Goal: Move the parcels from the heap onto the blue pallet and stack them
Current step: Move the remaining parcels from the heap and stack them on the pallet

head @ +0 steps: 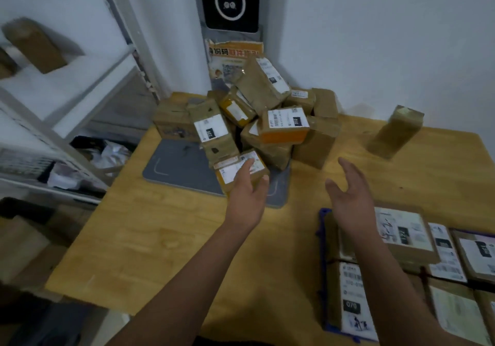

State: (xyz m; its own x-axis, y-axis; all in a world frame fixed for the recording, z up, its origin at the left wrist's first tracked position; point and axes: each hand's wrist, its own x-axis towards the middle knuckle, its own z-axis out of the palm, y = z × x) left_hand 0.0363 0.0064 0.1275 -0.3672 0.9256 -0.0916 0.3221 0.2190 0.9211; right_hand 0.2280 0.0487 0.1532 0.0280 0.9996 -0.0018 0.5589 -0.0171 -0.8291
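A heap of brown cardboard parcels (257,120) with white labels lies at the back of the wooden table, partly on a grey mat (176,166). My left hand (247,193) reaches to the nearest small parcel (235,170) at the heap's front, its straight fingers lying on the label. My right hand (351,193) hovers open above the table, right of the heap, holding nothing. The blue pallet (322,238) sits at the lower right, covered with several labelled parcels (404,233) laid flat; only its left rim shows.
One parcel (393,131) stands upright alone at the table's back right. White shelving (67,83) with a box on it stands to the left, bins of bags beneath. A black device (230,0) hangs on the wall behind the heap. The table's (150,238) left edge drops to the floor.
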